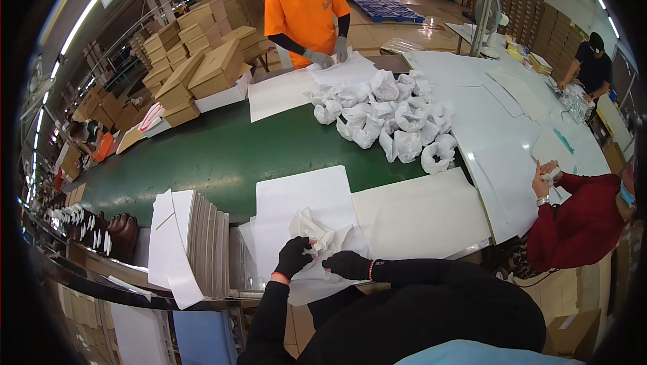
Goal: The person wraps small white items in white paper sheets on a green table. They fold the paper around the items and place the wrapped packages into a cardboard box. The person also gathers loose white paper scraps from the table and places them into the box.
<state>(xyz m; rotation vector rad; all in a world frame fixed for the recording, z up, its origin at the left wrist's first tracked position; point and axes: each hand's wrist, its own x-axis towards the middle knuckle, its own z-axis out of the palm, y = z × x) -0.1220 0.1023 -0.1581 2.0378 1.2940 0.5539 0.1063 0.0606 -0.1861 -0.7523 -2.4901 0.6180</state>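
Observation:
Both my hands wear black gloves and work a crumpled sheet of white tissue paper (322, 235) at the near edge of the green conveyor belt (222, 153). My left hand (294, 256) pinches the left side of the crumple. On its lower right edge my right hand (347, 264) presses down, fingers closed on the paper. Under the crumple lies a stack of flat white tissue sheets (303, 196).
A pile of white tissue balls (387, 115) sits mid-belt. Upright cardboard inserts (202, 244) stand at my left. Brown shoes (121, 233) line the left. A person in orange (306, 14) works opposite, a person in red (579, 220) on my right. Cardboard boxes (202, 68) are stacked far left.

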